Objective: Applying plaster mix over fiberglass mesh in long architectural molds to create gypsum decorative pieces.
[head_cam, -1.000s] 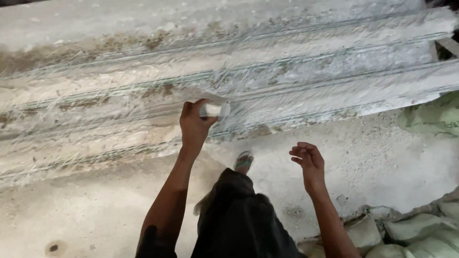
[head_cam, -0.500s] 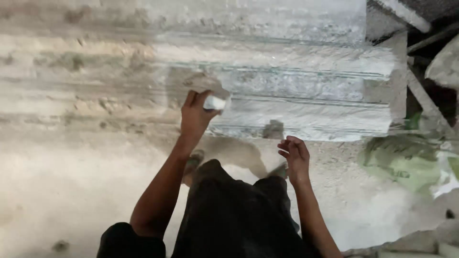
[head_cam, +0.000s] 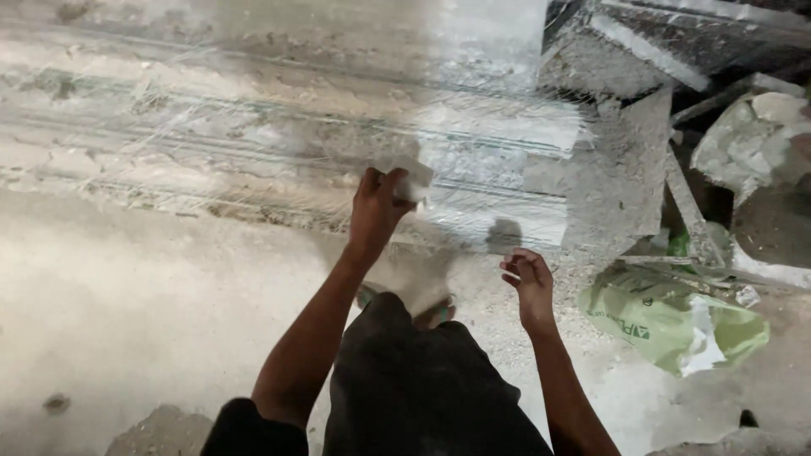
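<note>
Head view, looking down past the person's dark shorts (head_cam: 422,388). The left hand (head_cam: 378,207), at the end of an arm stretched forward and upward from the lower left, is closed around a small pale block (head_cam: 414,179), which it presses against the grooved face of a long whitish moulded slab (head_cam: 279,127); the block shows only at its upper right corner, the rest being covered by the fingers. The right hand (head_cam: 528,279) hangs free just below the slab's near edge, forearm nearly upright in the picture, fingers loosely curled towards the palm and holding nothing. The slab lies across the dusty floor (head_cam: 144,295) and ends at the right beside broken grey pieces (head_cam: 625,160). A green printed sack (head_cam: 667,317) lies crumpled near the right hand (its far end runs under rubble). Only part of one sandalled foot (head_cam: 431,312) shows beyond the shorts, and dust blurs it.
</note>
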